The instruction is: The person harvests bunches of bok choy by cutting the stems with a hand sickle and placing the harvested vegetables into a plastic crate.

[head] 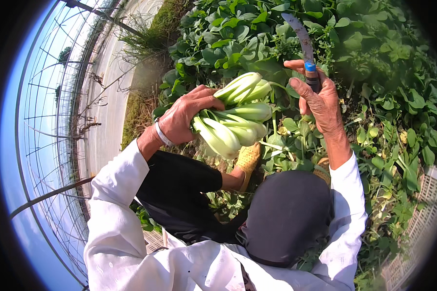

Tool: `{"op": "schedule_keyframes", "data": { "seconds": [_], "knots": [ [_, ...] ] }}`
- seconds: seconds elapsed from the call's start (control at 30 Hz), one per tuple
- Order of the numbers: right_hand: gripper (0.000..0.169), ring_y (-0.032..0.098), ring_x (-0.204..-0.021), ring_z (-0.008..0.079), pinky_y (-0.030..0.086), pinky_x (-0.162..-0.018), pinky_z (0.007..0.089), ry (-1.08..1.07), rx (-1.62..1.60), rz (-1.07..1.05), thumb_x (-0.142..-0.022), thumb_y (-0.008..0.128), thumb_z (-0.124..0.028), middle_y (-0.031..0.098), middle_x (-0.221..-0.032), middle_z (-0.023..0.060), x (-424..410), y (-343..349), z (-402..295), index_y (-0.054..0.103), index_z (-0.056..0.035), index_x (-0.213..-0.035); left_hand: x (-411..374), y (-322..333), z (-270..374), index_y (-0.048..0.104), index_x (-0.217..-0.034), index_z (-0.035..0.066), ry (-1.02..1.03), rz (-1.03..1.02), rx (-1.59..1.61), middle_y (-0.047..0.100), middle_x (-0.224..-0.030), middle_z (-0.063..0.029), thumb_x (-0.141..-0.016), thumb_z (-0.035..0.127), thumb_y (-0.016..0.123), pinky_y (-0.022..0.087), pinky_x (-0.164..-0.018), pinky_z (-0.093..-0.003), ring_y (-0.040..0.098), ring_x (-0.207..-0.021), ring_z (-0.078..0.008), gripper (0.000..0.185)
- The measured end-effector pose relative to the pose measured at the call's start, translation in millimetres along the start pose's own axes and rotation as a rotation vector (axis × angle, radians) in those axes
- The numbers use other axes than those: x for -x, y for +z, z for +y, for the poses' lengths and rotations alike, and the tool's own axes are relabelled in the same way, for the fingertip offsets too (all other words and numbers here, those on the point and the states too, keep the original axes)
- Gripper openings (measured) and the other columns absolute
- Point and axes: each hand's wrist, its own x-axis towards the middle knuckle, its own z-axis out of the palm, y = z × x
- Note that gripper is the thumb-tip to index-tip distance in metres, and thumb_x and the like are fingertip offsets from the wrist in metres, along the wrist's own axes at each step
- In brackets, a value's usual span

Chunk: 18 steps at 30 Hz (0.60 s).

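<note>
My left hand (184,114) grips a bunch of several pale green leafy vegetable heads, bok choy by their look (236,122); their white-green bases point right, and their leaves are mostly hidden beneath. To the right, my right hand (318,94) holds a sickle knife (304,40) by its dark handle, with blue tape where the blade begins. The curved blade, spotted with dirt, points up and away from the bunch. The thumb and fingers are loosely around the handle. A white band (162,134) circles my left wrist.
Dense leafy plants (236,36) grow ahead and to the right. Cut leaves and stems (295,145) lie by my yellow shoe (248,158). Plastic crates (418,225) stand at the lower right, and part of another (153,240) shows lower left. Metal greenhouse framing (54,109) rises at the left.
</note>
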Motion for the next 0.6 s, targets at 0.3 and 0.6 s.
{"op": "schedule_keyframes", "data": {
  "seconds": [0.3, 0.6],
  "knots": [
    [0.055, 0.049, -0.044, 0.0034, 0.033, -0.036, 0.0165, 0.138, 0.065, -0.468, -0.086, 0.065, -0.050, 0.067, -0.092, 0.0076, -30.4, 157.4, -95.8, 0.060, -0.0019, -0.112, 164.5, -30.0, 44.4, 0.051, -0.126, 0.002, -0.213, 0.631, 1.051, 0.062, -0.111, -0.0049, -0.062, -0.007, 0.074, 0.046, -0.093, -0.0298, 0.057, -0.103, -0.0133, 0.068],
    [0.038, 0.063, -0.094, 0.0172, 0.051, -0.084, 0.0317, 0.027, 0.046, -0.783, -0.097, 0.053, -0.032, 0.064, -0.104, 0.0112, 33.3, 383.9, -77.9, 0.058, -0.0002, -0.117, 273.9, 6.5, 61.2, 0.054, -0.123, 0.000, -0.013, 1.000, 1.220, 0.063, -0.114, -0.0107, -0.062, -0.004, 0.077, 0.049, -0.093, -0.0329, 0.059, -0.106, -0.0195, 0.065]
  ]
}}
